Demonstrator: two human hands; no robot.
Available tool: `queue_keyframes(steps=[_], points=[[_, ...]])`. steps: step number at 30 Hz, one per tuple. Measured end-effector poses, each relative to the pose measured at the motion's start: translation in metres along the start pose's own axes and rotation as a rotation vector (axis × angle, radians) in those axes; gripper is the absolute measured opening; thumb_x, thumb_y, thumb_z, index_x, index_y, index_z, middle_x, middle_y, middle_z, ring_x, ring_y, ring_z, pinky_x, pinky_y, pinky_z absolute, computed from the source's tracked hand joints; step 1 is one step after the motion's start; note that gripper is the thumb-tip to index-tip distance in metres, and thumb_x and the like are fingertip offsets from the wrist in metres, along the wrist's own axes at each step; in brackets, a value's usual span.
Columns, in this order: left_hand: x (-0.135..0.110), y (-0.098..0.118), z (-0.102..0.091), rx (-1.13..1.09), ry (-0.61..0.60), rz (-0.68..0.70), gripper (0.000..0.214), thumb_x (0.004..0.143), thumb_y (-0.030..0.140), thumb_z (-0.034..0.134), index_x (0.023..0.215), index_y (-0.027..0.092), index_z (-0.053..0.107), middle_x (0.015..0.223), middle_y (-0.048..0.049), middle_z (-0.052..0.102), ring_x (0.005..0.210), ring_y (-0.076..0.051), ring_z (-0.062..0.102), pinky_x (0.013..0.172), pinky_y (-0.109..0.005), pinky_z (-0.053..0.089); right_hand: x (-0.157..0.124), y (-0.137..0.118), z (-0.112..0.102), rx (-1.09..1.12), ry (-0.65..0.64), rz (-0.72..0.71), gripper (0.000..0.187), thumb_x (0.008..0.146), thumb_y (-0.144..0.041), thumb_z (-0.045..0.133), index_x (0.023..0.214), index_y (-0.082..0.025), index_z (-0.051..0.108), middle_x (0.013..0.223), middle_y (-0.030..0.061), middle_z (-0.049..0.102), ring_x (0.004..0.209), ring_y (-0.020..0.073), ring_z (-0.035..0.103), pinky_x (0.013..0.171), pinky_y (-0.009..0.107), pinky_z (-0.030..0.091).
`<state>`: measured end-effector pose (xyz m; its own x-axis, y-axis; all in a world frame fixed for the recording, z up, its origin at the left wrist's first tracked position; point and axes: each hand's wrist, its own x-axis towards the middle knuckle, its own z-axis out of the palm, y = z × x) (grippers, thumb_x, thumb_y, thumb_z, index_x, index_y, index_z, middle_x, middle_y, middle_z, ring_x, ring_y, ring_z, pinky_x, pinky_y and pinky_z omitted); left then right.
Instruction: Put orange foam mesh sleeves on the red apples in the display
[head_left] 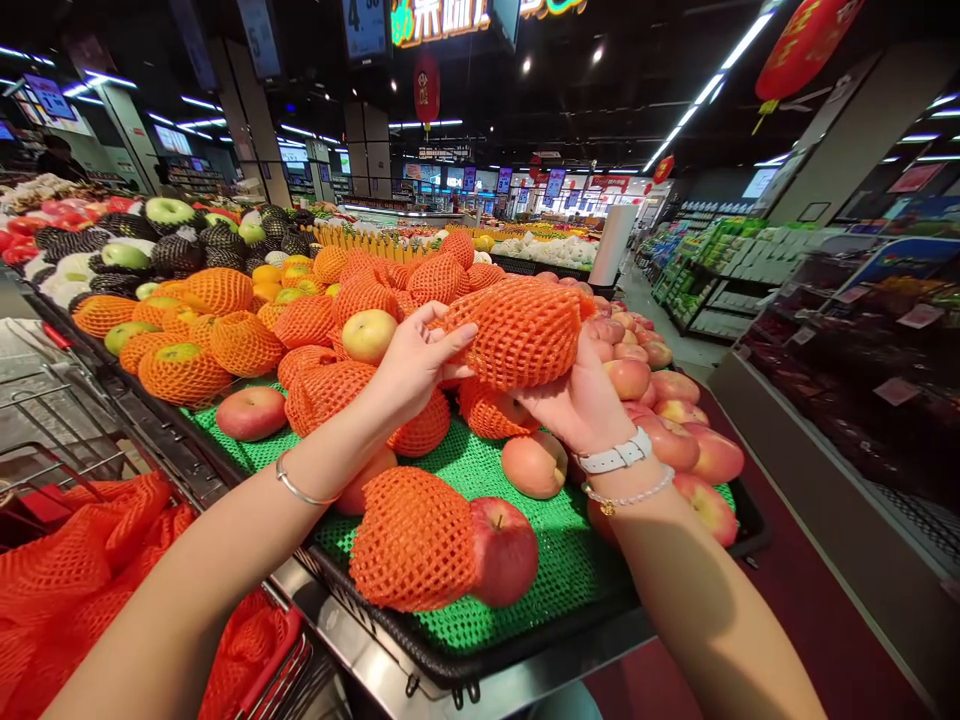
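Above the fruit display I hold an orange foam fruit net [517, 335], stretched sideways and bulging; what fills it is hidden by the mesh. My left hand [416, 365] pinches its left end between thumb and fingers. Palm up, my right hand [581, 400] cradles the right end from below, its fingers partly hidden behind the net. Below, a red apple [505, 552] sits partly inside another orange foam net [412, 540] at the front of the green mat [577, 560]. A bare apple [534, 464] lies just under my right hand.
Netted fruit [244, 343] is heaped to the left and behind, and bare apples [694, 450] are piled at right. The black tray edge [480, 665] runs along the front. A cart [289, 640] with loose red-orange netting [82, 570] stands at lower left. A white roll [613, 245] stands behind.
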<state>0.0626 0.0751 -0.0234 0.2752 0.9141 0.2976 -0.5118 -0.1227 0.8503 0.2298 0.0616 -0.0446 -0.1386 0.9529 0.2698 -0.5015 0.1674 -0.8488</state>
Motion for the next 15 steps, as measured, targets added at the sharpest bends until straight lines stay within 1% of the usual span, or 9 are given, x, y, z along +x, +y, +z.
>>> queue_keyframes(steps=[4,7,9,13,15], points=[[0.004,-0.003,-0.004,0.036,-0.009,0.012,0.041,0.068,0.019,0.085,0.080,0.020,0.045,0.062,0.0102,0.064,0.050,-0.006,0.063,0.047,-0.013,0.055,0.002,-0.001,-0.001,0.046,0.074,0.038,0.041,0.079,-0.059,0.061,0.105,-0.028,0.059,0.114,0.0046,0.070,0.113,0.0287,0.061,0.088,0.050,0.059],[0.009,-0.004,-0.008,0.083,0.028,0.024,0.038,0.067,0.016,0.085,0.076,0.018,0.048,0.054,0.0102,0.060,0.047,-0.006,0.060,0.050,-0.017,0.058,0.004,-0.003,-0.006,0.017,0.108,0.000,0.038,0.082,-0.058,0.056,0.106,-0.029,0.059,0.118,0.0035,0.068,0.113,0.0283,0.061,0.088,0.051,0.059],[0.011,-0.005,-0.009,0.090,0.020,-0.038,0.033,0.070,0.016,0.083,0.075,0.017,0.050,0.053,0.0091,0.059,0.047,-0.006,0.059,0.053,-0.019,0.059,0.005,-0.004,-0.010,-0.046,0.094,-0.040,0.039,0.083,-0.060,0.052,0.106,-0.029,0.059,0.120,0.0035,0.067,0.114,0.0288,0.060,0.088,0.051,0.058],[0.011,-0.008,-0.010,0.023,-0.041,-0.237,0.024,0.078,0.016,0.077,0.077,0.015,0.053,0.060,0.0055,0.061,0.052,-0.006,0.061,0.061,-0.022,0.059,0.005,-0.003,-0.010,-0.094,0.082,-0.059,0.045,0.081,-0.066,0.049,0.104,-0.029,0.059,0.117,0.0046,0.069,0.116,0.0303,0.059,0.087,0.052,0.058],[0.010,-0.007,-0.011,0.003,-0.086,-0.281,0.020,0.078,0.014,0.075,0.078,0.014,0.055,0.063,0.0048,0.061,0.054,-0.006,0.060,0.064,-0.025,0.059,0.005,-0.002,-0.008,-0.093,0.074,-0.071,0.048,0.079,-0.069,0.049,0.102,-0.028,0.059,0.115,0.0049,0.069,0.117,0.0305,0.059,0.087,0.052,0.058]])
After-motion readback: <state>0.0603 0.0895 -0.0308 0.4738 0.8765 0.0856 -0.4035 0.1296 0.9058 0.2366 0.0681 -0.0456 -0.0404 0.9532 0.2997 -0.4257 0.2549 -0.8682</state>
